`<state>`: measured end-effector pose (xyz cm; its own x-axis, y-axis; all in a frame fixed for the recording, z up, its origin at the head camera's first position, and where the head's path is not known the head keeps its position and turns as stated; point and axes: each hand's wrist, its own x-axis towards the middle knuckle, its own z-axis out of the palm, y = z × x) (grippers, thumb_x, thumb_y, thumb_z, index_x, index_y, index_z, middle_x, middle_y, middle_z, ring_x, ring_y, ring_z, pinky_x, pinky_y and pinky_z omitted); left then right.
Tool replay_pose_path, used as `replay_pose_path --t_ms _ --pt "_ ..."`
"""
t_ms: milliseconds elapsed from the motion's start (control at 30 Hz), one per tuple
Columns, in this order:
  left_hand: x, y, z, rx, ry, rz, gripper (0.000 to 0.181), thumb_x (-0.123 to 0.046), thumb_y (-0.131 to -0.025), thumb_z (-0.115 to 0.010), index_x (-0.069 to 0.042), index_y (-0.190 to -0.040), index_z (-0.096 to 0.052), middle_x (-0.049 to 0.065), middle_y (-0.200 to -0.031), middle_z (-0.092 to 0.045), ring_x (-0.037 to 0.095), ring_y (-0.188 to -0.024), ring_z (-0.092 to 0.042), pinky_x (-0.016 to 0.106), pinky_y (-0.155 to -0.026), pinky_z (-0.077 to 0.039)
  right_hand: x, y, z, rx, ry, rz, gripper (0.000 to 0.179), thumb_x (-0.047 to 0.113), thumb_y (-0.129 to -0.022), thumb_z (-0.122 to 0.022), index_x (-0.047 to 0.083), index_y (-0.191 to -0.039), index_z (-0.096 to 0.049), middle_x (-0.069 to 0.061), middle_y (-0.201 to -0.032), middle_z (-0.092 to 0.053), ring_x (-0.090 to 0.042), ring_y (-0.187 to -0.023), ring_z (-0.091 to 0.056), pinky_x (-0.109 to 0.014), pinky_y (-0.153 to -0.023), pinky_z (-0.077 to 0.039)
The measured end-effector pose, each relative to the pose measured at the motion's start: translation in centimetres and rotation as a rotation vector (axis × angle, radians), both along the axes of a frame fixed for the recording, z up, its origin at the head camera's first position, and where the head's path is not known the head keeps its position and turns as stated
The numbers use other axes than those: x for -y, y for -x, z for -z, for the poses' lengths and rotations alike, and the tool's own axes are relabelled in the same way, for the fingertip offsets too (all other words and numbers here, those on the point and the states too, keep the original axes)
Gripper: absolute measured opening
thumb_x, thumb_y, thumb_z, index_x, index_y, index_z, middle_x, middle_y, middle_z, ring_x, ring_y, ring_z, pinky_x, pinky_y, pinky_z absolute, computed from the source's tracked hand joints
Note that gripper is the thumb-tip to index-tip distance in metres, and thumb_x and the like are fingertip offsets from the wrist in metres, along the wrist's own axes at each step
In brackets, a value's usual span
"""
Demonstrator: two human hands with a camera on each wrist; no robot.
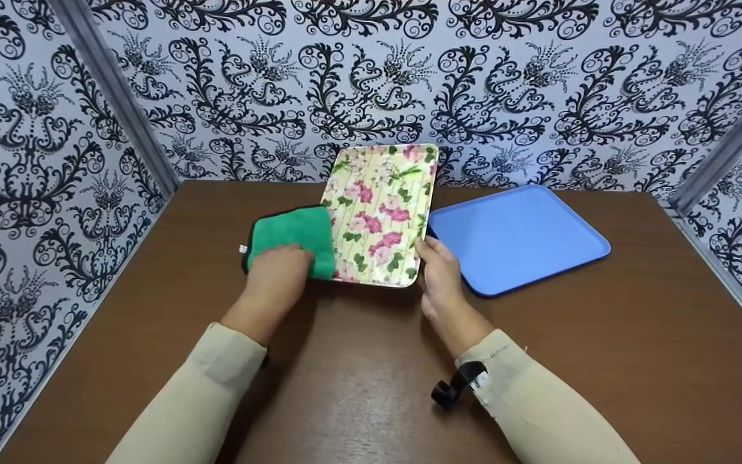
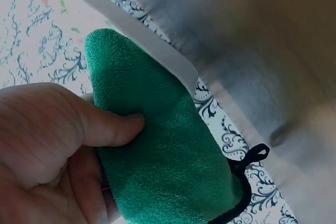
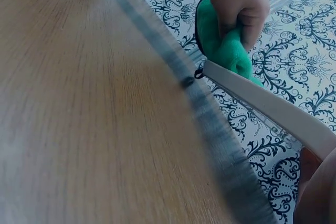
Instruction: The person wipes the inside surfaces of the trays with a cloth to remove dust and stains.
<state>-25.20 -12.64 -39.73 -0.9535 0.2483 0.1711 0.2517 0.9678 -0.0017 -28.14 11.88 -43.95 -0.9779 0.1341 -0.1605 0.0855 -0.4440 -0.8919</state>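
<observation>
A floral tray (image 1: 377,212), cream with pink flowers and green leaves, is held tilted above the table. My right hand (image 1: 440,277) grips its right edge near the lower corner, thumb on the patterned face. A folded green cloth (image 1: 294,235) with black trim lies over the tray's lower left part. My left hand (image 1: 279,277) pinches this cloth; in the left wrist view the thumb of the left hand (image 2: 58,135) presses on the fuzzy green cloth (image 2: 157,145). From the right wrist, the tray (image 3: 273,103) appears edge-on.
A blue tray (image 1: 519,238) lies on the brown wooden table (image 1: 358,374), right of the floral tray. Patterned black-and-white walls (image 1: 371,77) stand behind and at the sides. A black strap device (image 1: 458,385) sits on the right wrist.
</observation>
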Motion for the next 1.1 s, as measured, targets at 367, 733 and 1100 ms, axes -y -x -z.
replay_pose_path --t_ms 367,733,1100 --pt "2.2 0.8 -1.6 -0.218 -0.26 -0.132 0.04 0.005 -0.09 -0.059 -0.002 -0.128 -0.069 0.019 -0.122 -0.072 0.045 -0.106 -0.068 0.06 -0.089 -0.057 -0.1 0.2 0.3 0.063 -0.005 0.0 0.022 0.016 -0.104 -0.058 -0.001 -0.118 -0.061 0.002 -0.09 -0.068 -0.011 -0.078 -0.067 -0.024 -0.067 -0.056" --pt "1.8 0.8 -3.3 -0.334 -0.423 -0.182 0.047 0.003 -0.092 -0.065 -0.002 -0.139 -0.064 0.019 -0.133 -0.069 0.042 -0.116 -0.068 0.058 -0.096 -0.057 0.3 0.6 1.7 0.088 -0.035 -0.075 0.015 0.013 -0.104 -0.058 -0.001 -0.108 -0.062 0.003 -0.078 -0.065 -0.01 -0.072 -0.064 -0.024 -0.06 -0.058" --pt "-0.7 0.5 -4.3 -0.369 -0.471 -0.153 0.046 0.002 -0.095 -0.062 -0.005 -0.14 -0.063 0.015 -0.137 -0.068 0.038 -0.12 -0.068 0.054 -0.1 -0.057 1.1 1.6 2.2 0.123 -0.049 -0.135 0.013 0.012 -0.106 -0.055 0.0 -0.109 -0.059 0.003 -0.084 -0.062 -0.011 -0.081 -0.062 -0.027 -0.072 -0.055"
